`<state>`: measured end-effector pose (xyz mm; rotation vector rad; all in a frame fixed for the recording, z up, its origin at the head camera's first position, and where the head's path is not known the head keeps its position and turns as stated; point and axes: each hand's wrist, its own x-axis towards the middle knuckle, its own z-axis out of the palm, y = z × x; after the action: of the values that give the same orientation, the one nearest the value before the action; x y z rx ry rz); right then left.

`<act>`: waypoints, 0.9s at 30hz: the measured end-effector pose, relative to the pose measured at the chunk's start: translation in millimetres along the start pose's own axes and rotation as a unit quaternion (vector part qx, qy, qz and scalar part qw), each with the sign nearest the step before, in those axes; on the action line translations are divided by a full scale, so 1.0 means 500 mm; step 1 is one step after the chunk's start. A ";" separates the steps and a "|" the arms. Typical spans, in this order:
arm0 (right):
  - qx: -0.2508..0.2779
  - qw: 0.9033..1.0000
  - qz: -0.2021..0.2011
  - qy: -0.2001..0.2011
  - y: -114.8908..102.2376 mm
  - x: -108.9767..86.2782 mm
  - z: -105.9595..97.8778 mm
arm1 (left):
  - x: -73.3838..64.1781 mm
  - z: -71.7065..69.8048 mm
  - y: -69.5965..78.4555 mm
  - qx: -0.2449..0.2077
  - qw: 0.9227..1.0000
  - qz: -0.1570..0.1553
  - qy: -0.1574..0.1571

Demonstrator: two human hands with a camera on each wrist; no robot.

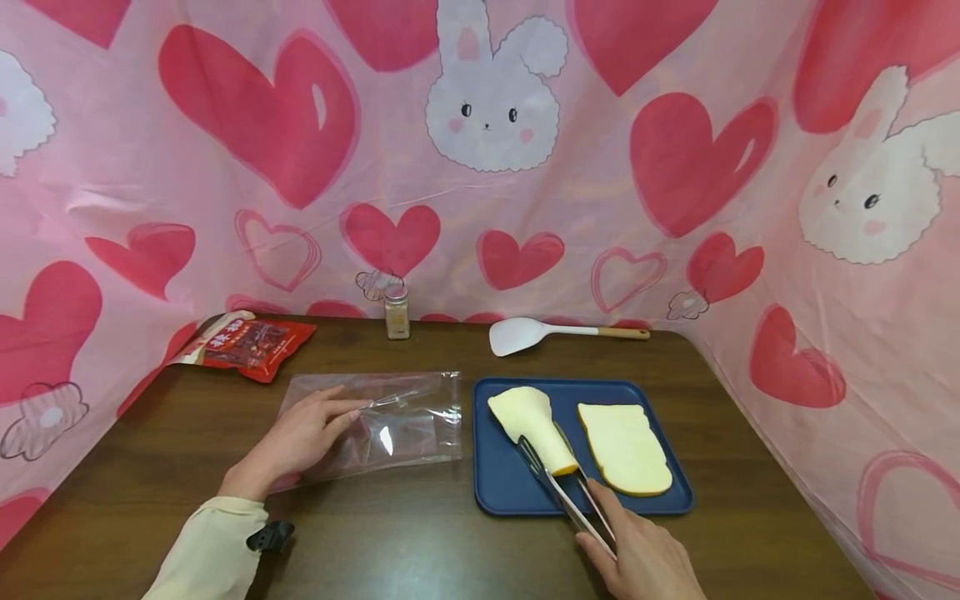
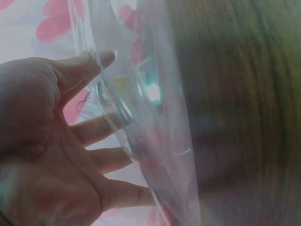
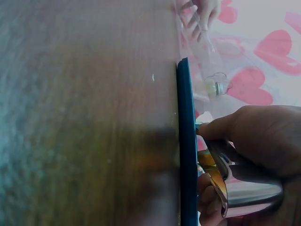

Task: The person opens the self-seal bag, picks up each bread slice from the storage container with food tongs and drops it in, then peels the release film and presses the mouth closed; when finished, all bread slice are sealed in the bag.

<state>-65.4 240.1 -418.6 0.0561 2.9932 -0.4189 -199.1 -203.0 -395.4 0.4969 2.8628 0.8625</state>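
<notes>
My left hand (image 1: 309, 433) rests with fingers extended on a clear plastic bag (image 1: 416, 433) lying flat on the table. In the left wrist view, the spread fingers (image 2: 106, 160) and thumb reach to the bag's filmy edge. My right hand (image 1: 648, 550) grips metal tongs (image 1: 566, 498) with dark tips. Between the tongs' arms, the near part of a white bread slice (image 1: 534, 417) is squeezed into a curl, while its far end spreads out over the blue tray (image 1: 491, 492). Beside it on the tray a second bread slice (image 1: 626, 450) lies flat.
At the back left lies a red food packet (image 1: 255, 343). A small seasoning jar (image 1: 397, 315) stands near the back edge, and a white spatula (image 1: 525, 335) with a wooden handle lies behind the tray. Pink heart-patterned cloth (image 1: 495, 192) walls the table's back and sides.
</notes>
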 end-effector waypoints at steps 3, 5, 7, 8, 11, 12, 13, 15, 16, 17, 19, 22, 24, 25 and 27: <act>-0.007 1.000 -0.006 0.011 0.000 -0.003 -0.003 | 0.000 -0.001 -0.001 -0.003 1.000 0.000 -0.001; -0.011 1.000 -0.005 0.009 0.000 -0.001 -0.007 | 0.000 -0.001 -0.002 -0.004 1.000 0.002 0.001; -0.016 1.000 0.001 -0.003 0.002 0.001 -0.011 | -0.001 -0.001 -0.003 -0.002 1.000 0.006 0.005; -0.019 1.000 0.006 -0.006 0.002 0.003 -0.013 | -0.001 -0.001 -0.004 0.000 1.000 0.010 0.007; -0.024 1.000 0.014 -0.012 0.002 0.006 -0.019 | -0.001 0.002 -0.006 0.005 1.000 0.017 0.013; -0.026 0.999 0.016 -0.011 0.001 0.006 -0.021 | -0.001 0.003 -0.006 0.007 1.000 0.019 0.014; -0.028 0.999 0.014 -0.007 0.000 0.007 -0.024 | -0.001 0.003 -0.007 0.009 1.000 0.021 0.015; -0.033 0.999 0.004 0.000 -0.004 0.008 -0.030 | -0.001 0.004 -0.007 0.009 1.000 0.021 0.016; -0.037 0.999 -0.003 0.004 -0.006 0.009 -0.033 | -0.002 0.003 -0.007 0.008 1.000 0.020 0.016; -0.041 0.999 -0.011 0.009 -0.008 0.010 -0.036 | -0.002 0.003 -0.007 0.007 1.000 0.019 0.016; -0.049 0.998 -0.031 0.023 -0.013 0.013 -0.043 | -0.002 0.002 -0.008 0.006 1.000 0.018 0.016; -0.062 0.995 -0.061 0.049 -0.021 0.017 -0.053 | -0.003 0.002 -0.007 0.004 1.000 0.016 0.018; -0.073 0.991 -0.087 0.069 -0.025 0.021 -0.057 | -0.002 0.002 -0.007 0.010 1.000 0.018 0.022; -0.081 0.989 -0.099 0.078 -0.027 0.023 -0.059 | -0.002 0.001 -0.007 0.013 0.999 0.019 0.025; -0.098 0.983 -0.123 0.099 -0.031 0.027 -0.063 | -0.002 0.002 -0.005 0.016 0.999 0.019 0.029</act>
<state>-83.3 233.9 -386.1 -0.3102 3.2324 -0.1442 -198.8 -204.9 -397.5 0.5410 2.9333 0.8509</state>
